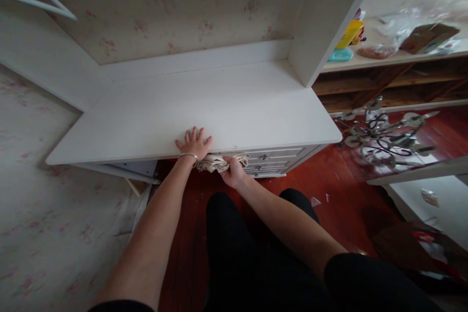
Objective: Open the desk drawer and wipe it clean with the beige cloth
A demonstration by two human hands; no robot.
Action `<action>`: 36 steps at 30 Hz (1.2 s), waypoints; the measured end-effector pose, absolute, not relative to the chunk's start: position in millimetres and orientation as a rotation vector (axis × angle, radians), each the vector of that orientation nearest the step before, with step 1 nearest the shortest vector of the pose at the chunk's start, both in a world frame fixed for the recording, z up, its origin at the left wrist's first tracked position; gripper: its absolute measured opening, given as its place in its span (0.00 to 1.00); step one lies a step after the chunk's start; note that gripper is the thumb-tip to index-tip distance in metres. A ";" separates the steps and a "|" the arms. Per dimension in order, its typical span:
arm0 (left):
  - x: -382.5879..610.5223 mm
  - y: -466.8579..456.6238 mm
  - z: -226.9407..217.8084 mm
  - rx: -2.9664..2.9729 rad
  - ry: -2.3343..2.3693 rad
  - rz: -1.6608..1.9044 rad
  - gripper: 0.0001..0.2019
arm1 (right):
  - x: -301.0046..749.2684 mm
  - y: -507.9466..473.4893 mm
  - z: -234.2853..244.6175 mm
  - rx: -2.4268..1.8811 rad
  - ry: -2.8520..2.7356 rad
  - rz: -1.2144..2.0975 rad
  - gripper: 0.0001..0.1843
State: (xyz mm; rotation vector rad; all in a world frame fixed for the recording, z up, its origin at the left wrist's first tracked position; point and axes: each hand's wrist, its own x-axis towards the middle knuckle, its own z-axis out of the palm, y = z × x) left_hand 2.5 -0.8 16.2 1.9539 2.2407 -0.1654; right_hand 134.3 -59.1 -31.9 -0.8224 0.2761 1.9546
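Observation:
My left hand (194, 143) lies flat with fingers spread on the front edge of a white desk top (234, 107); a silver bangle circles that wrist. Just below the edge, my right hand (232, 170) is closed around a crumpled beige cloth (216, 161), held against the desk's front, beside the small white drawers (272, 161) under the top. My legs in black trousers show below.
Floral wallpaper backs the desk. A white upright panel (329, 14) stands at the desk's right. A shelf (395, 58) to the right holds a yellow bottle, bags and a box. A metal chandelier (387, 131) lies on the red wooden floor.

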 end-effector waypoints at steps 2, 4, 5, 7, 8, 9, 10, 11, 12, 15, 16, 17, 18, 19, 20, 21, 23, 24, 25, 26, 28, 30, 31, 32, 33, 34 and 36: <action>2.2 -0.8 16.0 1.957 2.239 -0.179 0.37 | 143.8 -54.7 -52.3 -0.896 0.312 1.907 0.15; 1.9 -0.5 15.4 1.954 2.245 -0.189 0.37 | 164.8 -52.2 -70.0 -0.949 0.329 1.857 0.16; 1.8 -0.1 14.9 1.952 2.247 -0.193 0.37 | 178.5 -51.8 -77.2 -0.975 0.336 1.826 0.16; 1.6 0.6 13.9 1.953 2.247 -0.195 0.37 | 210.3 -52.4 -88.1 -1.022 0.346 1.747 0.15; 1.5 1.0 13.3 1.952 2.246 -0.193 0.37 | 227.7 -53.0 -91.7 -1.046 0.349 1.701 0.15; 1.4 1.3 12.8 1.950 2.247 -0.190 0.37 | 245.5 -53.5 -94.0 -1.070 0.352 1.655 0.14; 1.3 1.5 12.3 1.949 2.247 -0.186 0.38 | 263.5 -53.9 -95.1 -1.092 0.353 1.611 0.14; 1.1 1.6 11.9 1.948 2.248 -0.183 0.38 | 281.3 -54.1 -94.9 -1.113 0.353 1.570 0.14; 0.9 1.7 11.6 1.948 2.249 -0.181 0.38 | 298.7 -54.1 -93.5 -1.131 0.350 1.529 0.15; 0.4 1.4 11.3 1.956 2.249 -0.177 0.38 | 344.4 -52.5 -82.3 -1.164 0.324 1.415 0.16; 0.3 1.3 11.3 1.956 2.249 -0.179 0.38 | 356.4 -51.8 -76.3 -1.165 0.310 1.383 0.16; 0.3 1.2 11.4 1.955 2.249 -0.181 0.38 | 366.2 -51.0 -69.3 -1.161 0.294 1.355 0.16; 0.4 1.1 11.5 1.953 2.247 -0.186 0.38 | 373.7 -50.3 -61.4 -1.153 0.278 1.329 0.17; 0.5 1.1 11.7 1.950 2.247 -0.189 0.38 | 378.7 -49.8 -52.6 -1.137 0.257 1.307 0.17; 0.6 1.1 11.8 1.949 2.248 -0.189 0.38 | 381.1 -49.6 -43.0 -1.115 0.233 1.290 0.18; 0.8 1.2 11.9 1.949 2.249 -0.188 0.38 | 380.9 -49.8 -32.8 -1.089 0.206 1.281 0.19; 1.0 1.2 12.1 1.948 2.249 -0.183 0.38 | 373.2 -51.7 -11.7 -1.044 0.164 1.308 0.21; 1.0 1.2 12.0 1.948 2.248 -0.181 0.38 | 366.0 -53.5 -1.6 -1.032 0.154 1.342 0.20; 1.0 1.2 11.9 1.947 2.247 -0.181 0.38 | 356.9 -55.9 7.8 -1.029 0.155 1.386 0.20; 0.9 1.2 11.7 1.947 2.246 -0.183 0.38 | 345.9 -58.6 15.8 -1.030 0.162 1.441 0.18; 0.7 1.3 11.1 1.948 2.247 -0.184 0.38 | 319.9 -64.7 26.6 -1.019 0.169 1.562 0.16; 0.5 1.2 10.5 1.949 2.247 -0.186 0.38 | 289.9 -70.3 29.4 -0.964 0.156 1.704 0.14; 0.5 1.2 10.2 1.950 2.247 -0.187 0.38 | 274.0 -72.6 27.8 -0.925 0.149 1.772 0.15; 0.6 1.2 10.1 1.949 2.249 -0.187 0.38 | 258.0 -74.2 24.5 -0.881 0.142 1.830 0.15; 0.7 1.2 10.1 1.947 2.251 -0.189 0.38 | 242.2 -75.1 19.6 -0.839 0.141 1.875 0.15; 0.8 1.2 10.2 1.946 2.256 -0.189 0.38 | 226.7 -75.2 13.3 -0.799 0.141 1.907 0.16; 1.2 1.0 10.7 1.949 2.264 -0.188 0.38 | 198.9 -73.1 -2.3 -0.739 0.144 1.942 0.16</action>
